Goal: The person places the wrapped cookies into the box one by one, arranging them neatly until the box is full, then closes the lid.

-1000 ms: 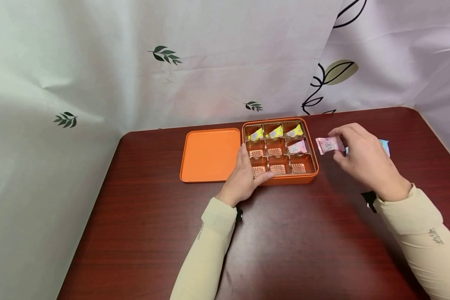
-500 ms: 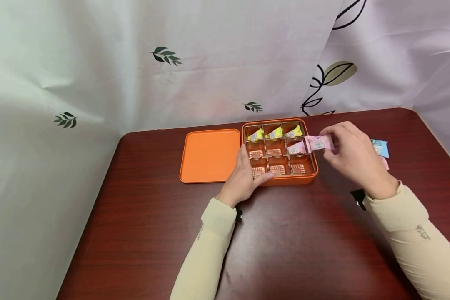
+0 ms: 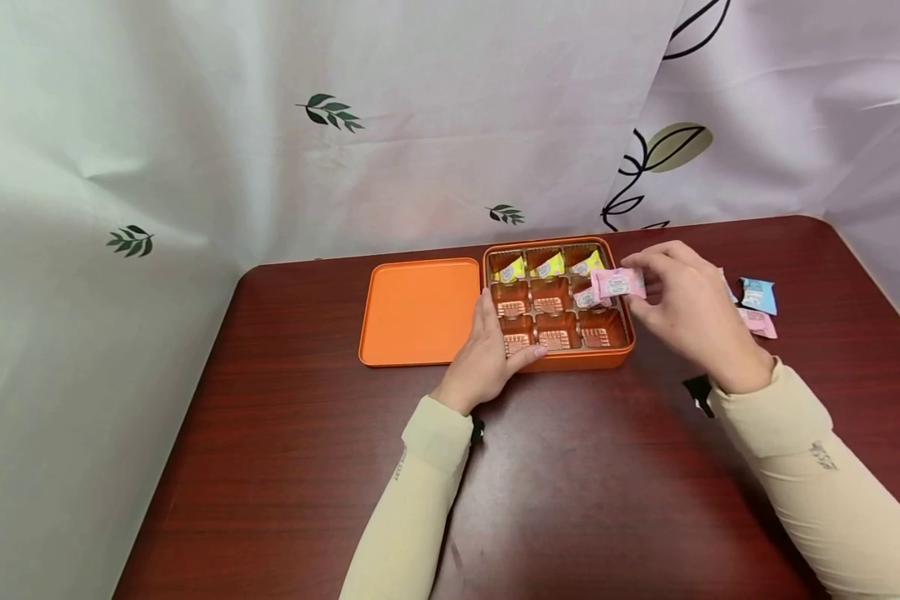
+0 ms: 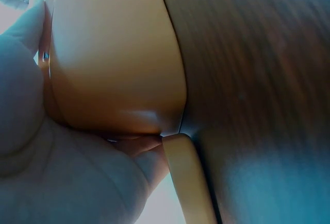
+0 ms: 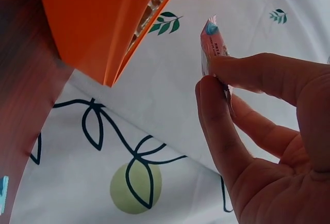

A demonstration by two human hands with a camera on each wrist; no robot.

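Note:
My right hand point(image 3: 690, 312) pinches a pink wrapped candy point(image 3: 617, 283) between thumb and fingertips, above the right side of the orange box point(image 3: 577, 360). In the right wrist view the candy point(image 5: 213, 46) is held edge-on, with part of the box point(image 5: 93, 22) beyond it. Under it in the head view, a second pink candy point(image 3: 587, 298) sits in the middle row's right compartment, partly covered. Yellow wrapped candies point(image 3: 549, 266) fill the back row. My left hand point(image 3: 482, 362) rests at the box's front left corner, fingers straight along its left side, thumb on the front rim.
The orange lid point(image 3: 420, 312) lies on the dark red table point(image 3: 307, 450), left of the box. To the right lie a blue wrapped candy point(image 3: 758, 296), a pink one point(image 3: 757, 322) and another half hidden behind my right hand. A patterned curtain point(image 3: 420, 125) stands behind the table.
My right hand has carried the pink candy leftward, from beside the box to over its right compartments. The loose candies at right are now more exposed. My left hand has stayed put.

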